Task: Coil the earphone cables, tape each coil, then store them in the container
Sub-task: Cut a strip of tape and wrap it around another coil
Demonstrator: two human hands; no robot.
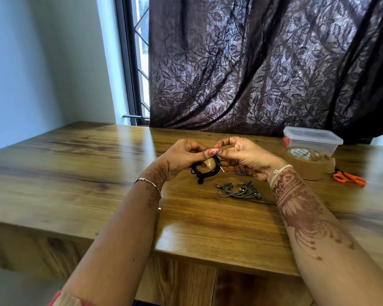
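My left hand (184, 156) and my right hand (245, 157) meet above the middle of the wooden table (75, 173). Between them hangs a coiled black earphone cable (205, 171) with a piece of brown tape on it; both hands pinch it at the top. One black earbud dangles below the coil. A loose grey earphone cable (239, 190) lies on the table just in front of my right wrist. The clear plastic container (312, 140) with its lid on stands at the back right. A brown tape roll (307, 163) lies in front of it.
Orange-handled scissors (349, 178) lie to the right of the tape roll. A dark patterned curtain (263, 62) hangs behind the table, with a window at its left. A bit of blue cable shows under my right hand. The table's near edge runs below my forearms.
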